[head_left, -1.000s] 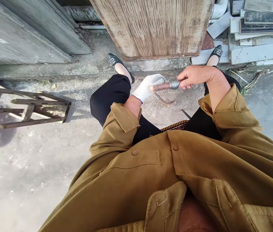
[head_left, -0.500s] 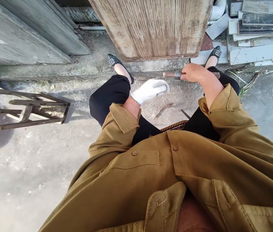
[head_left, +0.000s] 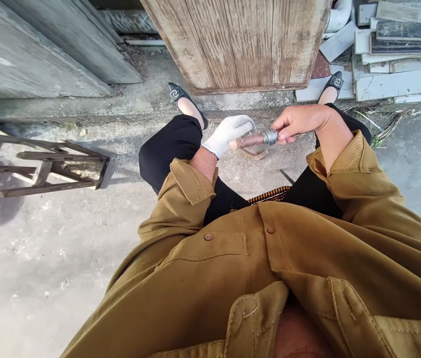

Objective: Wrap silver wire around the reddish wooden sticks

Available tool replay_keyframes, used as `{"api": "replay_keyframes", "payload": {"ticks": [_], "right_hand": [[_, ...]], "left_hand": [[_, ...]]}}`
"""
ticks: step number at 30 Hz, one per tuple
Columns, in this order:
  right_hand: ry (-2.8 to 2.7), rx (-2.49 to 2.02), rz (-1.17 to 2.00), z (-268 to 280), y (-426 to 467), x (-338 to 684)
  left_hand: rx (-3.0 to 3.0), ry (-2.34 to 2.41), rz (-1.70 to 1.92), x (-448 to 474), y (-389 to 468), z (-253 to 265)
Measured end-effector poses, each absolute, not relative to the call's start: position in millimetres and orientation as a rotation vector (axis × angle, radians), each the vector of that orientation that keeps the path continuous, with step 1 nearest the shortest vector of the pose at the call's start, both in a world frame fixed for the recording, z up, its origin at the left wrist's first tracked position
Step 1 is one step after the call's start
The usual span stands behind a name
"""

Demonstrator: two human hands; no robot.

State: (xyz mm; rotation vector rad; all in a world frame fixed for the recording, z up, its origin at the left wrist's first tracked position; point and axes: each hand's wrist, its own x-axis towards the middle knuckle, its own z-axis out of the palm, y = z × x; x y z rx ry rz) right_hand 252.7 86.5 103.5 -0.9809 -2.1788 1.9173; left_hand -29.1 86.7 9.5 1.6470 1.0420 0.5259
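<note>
My right hand (head_left: 300, 123), bare, is closed on a wooden stick (head_left: 250, 140) with a coil of grey wire (head_left: 270, 137) wound round it just ahead of the fingertips. The stick is blurred, and its pale end points left, beside my left hand (head_left: 233, 132). That hand wears a white glove. Its fingers curl inward, and what they hold, if anything, is hidden. A curved brown piece of wood (head_left: 254, 155) shows just below the wired stick; I cannot tell whether the glove touches it.
An old plank door (head_left: 248, 44) stands ahead between my feet. At left is a wooden stool (head_left: 61, 166) lying on its side. Tile strips (head_left: 397, 84) are stacked at right, with dry grass (head_left: 385, 129) nearby. A dark thin rod (head_left: 287, 176) lies by my right leg.
My right hand has moved left and lower, bringing the wired stick toward the glove. The curved wood piece has shifted up from its spot on the ground. The glove has drawn slightly left.
</note>
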Motion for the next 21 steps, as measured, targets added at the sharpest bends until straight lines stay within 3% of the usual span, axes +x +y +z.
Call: {"api": "replay_keyframes", "payload": {"ticks": [3,7,11,14,18,21], "right_hand": [[-1.819,-0.863,1.916,100.3,86.6,256.8],[-1.405,-1.193,1.500,102.5,88.1,247.5],[-1.756,-1.893,1.050,102.8,92.6,234.6],[-2.124,-2.037,0.844,98.7,93.1,230.6],[-2.587,-2.132,1.094,96.2,91.8,228.9],[-2.874,-1.964,1.335,94.5,92.2,230.6]], "left_hand": [[1.612,0.953,0.442,-26.3,82.9,9.0],[1.575,0.792,0.448,-24.6,77.6,19.6],[1.595,0.713,0.398,-23.7,74.7,30.6],[1.657,0.744,0.422,-23.6,72.7,34.3],[1.728,0.836,0.428,-26.5,73.0,32.3],[1.755,0.881,0.427,-30.0,76.4,27.6]]}}
